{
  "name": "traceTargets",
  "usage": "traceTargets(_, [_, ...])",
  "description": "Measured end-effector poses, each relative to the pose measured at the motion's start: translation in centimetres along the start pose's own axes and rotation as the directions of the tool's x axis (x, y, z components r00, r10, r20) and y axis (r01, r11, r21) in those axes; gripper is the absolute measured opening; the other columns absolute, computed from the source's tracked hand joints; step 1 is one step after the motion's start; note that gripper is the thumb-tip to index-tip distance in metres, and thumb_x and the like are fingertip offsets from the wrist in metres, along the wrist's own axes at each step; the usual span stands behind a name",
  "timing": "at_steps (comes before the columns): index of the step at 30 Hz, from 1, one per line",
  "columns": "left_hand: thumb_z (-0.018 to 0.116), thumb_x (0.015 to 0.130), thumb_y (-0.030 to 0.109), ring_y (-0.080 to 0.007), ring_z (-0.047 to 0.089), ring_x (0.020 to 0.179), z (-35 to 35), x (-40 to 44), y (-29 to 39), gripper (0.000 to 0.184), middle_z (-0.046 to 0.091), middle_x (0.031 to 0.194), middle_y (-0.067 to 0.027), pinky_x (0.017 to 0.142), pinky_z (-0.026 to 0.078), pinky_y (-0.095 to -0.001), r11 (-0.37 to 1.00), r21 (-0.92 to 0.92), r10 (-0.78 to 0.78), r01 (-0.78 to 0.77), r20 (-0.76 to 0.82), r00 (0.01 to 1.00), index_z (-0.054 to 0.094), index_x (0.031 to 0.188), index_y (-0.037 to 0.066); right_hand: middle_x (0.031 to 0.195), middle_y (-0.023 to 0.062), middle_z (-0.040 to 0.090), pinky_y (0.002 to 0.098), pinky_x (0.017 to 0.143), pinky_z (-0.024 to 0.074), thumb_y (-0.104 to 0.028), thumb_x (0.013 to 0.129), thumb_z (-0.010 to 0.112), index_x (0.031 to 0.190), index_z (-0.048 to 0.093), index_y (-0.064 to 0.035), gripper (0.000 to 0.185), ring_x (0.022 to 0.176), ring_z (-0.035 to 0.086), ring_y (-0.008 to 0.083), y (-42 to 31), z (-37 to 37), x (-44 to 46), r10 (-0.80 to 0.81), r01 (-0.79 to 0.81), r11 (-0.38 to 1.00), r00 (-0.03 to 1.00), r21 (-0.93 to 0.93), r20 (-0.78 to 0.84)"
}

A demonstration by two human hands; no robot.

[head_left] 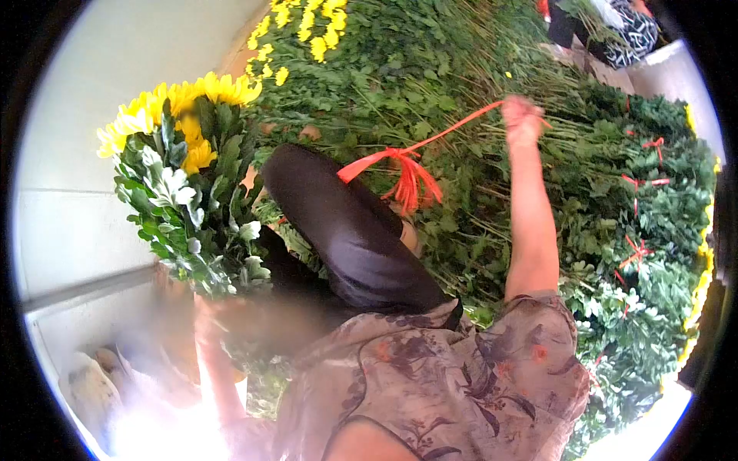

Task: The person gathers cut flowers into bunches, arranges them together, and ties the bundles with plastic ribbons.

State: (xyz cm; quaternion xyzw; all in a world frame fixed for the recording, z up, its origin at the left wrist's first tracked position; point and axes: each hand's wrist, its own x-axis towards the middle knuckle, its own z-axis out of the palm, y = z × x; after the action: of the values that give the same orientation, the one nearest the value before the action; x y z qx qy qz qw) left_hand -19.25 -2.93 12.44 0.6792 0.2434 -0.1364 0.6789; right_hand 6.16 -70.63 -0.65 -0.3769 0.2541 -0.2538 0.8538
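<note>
My left hand [211,309] is closed round the stems of a bunch of yellow chrysanthemums [192,173], upright at the left. A blurred smudge on the picture covers part of that hand and the lower stems. My right hand [523,121], arm stretched forward, is a fist gripping a red plastic strip [461,124]. The strip runs taut to a knotted bundle of red strips [407,177] beside my bent knee [330,192], which is in dark trousers.
Leafy cut stems [430,69] cover the floor ahead. Along the right side lie stacked bunches [653,207] bound with red ties, their yellow blooms facing outward. More yellow flowers [319,31] lie at the top. A pale wall [77,154] borders the left. Patterned cloth [634,38] shows at the upper right.
</note>
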Motion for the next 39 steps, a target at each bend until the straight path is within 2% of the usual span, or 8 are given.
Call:
traceTargets(4, [0.072, 0.069, 0.014, -0.0281, 0.064, 0.099, -3.5, -1.2, -1.2, 0.063, 0.065, 0.106, -0.0149, 0.088, 0.052, -0.0411, 0.975, 0.220, 0.006, 0.005, -0.047, 0.999, 0.049, 0.126, 0.004, 0.096, 0.0174, 0.064, 0.0415, 0.090, 0.0519, -0.048, 0.100, 0.028, 0.096, 0.056, 0.0039, 0.059, 0.096, 0.062, 0.0301, -4.3, 9.0, -5.9, -0.508, 0.513, 0.857, 0.856, -0.046, 0.092])
traceTargets(12, [0.084, 0.063, 0.018, -0.0276, 0.061, 0.095, -1.9, -4.6, 5.1, 0.089, 0.053, 0.117, -0.0152, 0.083, 0.057, -0.0445, 0.953, -0.299, 0.119, -0.054, 0.201, 0.972, 0.035, 0.135, 0.000, 0.100, 0.0125, 0.066, 0.0303, 0.086, 0.0475, -0.013, 0.099, 0.038, 0.100, 0.063, 0.0022, 0.029, 0.095, 0.062, 0.0195, 8.5, 20.6, -37.1, 0.324, 0.192, 0.914, 0.188, -0.358, 0.927])
traceTargets(17, [0.082, 0.053, -0.004, -0.0248, 0.063, 0.093, 4.8, -4.4, 11.6, 0.077, 0.062, 0.104, -0.0141, 0.078, 0.056, -0.0363, 0.999, -0.018, -0.028, 0.030, 0.127, 0.991, 0.049, 0.123, -0.002, 0.073, 0.0135, 0.051, 0.0414, 0.063, 0.0417, -0.010, 0.093, 0.044, 0.092, 0.057, -0.0007, 0.016, 0.067, 0.051, 0.0311, 11.3, 17.3, -39.0, 0.145, 0.573, 0.793, 0.150, -0.205, 0.978])
traceTargets(18, [0.081, 0.053, -0.006, -0.0235, 0.063, 0.091, 5.8, -4.1, 12.1, 0.074, 0.064, 0.103, -0.0140, 0.077, 0.055, -0.0348, 0.999, -0.044, -0.005, 0.014, 0.202, 0.979, 0.052, 0.121, -0.002, 0.087, 0.0115, 0.061, 0.0338, 0.073, 0.0442, -0.007, 0.090, 0.046, 0.097, 0.061, 0.0023, 0.019, 0.076, 0.056, 0.0231, 9.1, 17.5, -37.9, -0.020, 0.877, 0.443, -0.198, 0.186, 0.980])
traceTargets(23, [0.081, 0.055, -0.004, -0.0236, 0.060, 0.101, 6.8, -1.0, 10.5, 0.080, 0.062, 0.111, -0.0172, 0.085, 0.052, -0.0363, 0.964, 0.231, 0.072, -0.133, 0.256, 0.964, 0.047, 0.127, 0.000, 0.077, 0.0153, 0.064, 0.0373, 0.065, 0.0507, -0.009, 0.095, 0.040, 0.070, 0.050, -0.0010, 0.028, 0.070, 0.062, 0.0255, 2.7, 19.5, -38.3, 0.088, 0.546, 0.836, -0.232, 0.054, 0.969])
traceTargets(29, [0.071, 0.068, 0.027, -0.0305, 0.067, 0.089, 12.1, 2.6, 7.7, 0.031, 0.068, 0.088, -0.0156, 0.079, 0.053, -0.0383, 0.285, 0.935, 0.096, -0.212, 0.192, 0.977, 0.069, 0.089, 0.004, 0.072, 0.0110, 0.062, 0.0291, 0.060, 0.0473, -0.017, 0.100, 0.036, 0.072, 0.053, 0.0008, 0.037, 0.064, 0.059, 0.0168, 2.2, 25.2, -41.5, 0.380, 0.408, 0.874, -0.238, -0.263, 0.894])
traceTargets(33, [0.066, 0.071, 0.026, -0.0326, 0.066, 0.087, 13.9, 3.9, 4.4, 0.040, 0.066, 0.090, -0.0188, 0.076, 0.053, -0.0415, 0.350, 0.912, 0.121, -0.215, 0.183, 0.976, 0.058, 0.102, 0.002, 0.078, 0.0105, 0.062, 0.0308, 0.056, 0.0493, -0.044, 0.099, 0.040, 0.074, 0.047, -0.0083, 0.045, 0.060, 0.059, 0.0172, 13.4, 25.2, -36.3, 0.664, -0.380, 0.712, 0.092, -0.590, 0.742])
traceTargets(39, [0.066, 0.079, 0.041, -0.0354, 0.063, 0.083, 12.5, 2.7, 2.7, 0.051, 0.063, 0.082, -0.0184, 0.078, 0.050, -0.0436, 0.527, 0.681, 0.547, -0.508, 0.185, 0.816, 0.055, 0.105, -0.001, 0.085, 0.0114, 0.060, 0.0336, 0.063, 0.0455, -0.049, 0.099, 0.039, 0.082, 0.051, -0.0072, 0.046, 0.067, 0.057, 0.0217, 15.3, 25.0, -34.2, 0.630, -0.657, 0.570, -0.035, -0.493, 0.776])
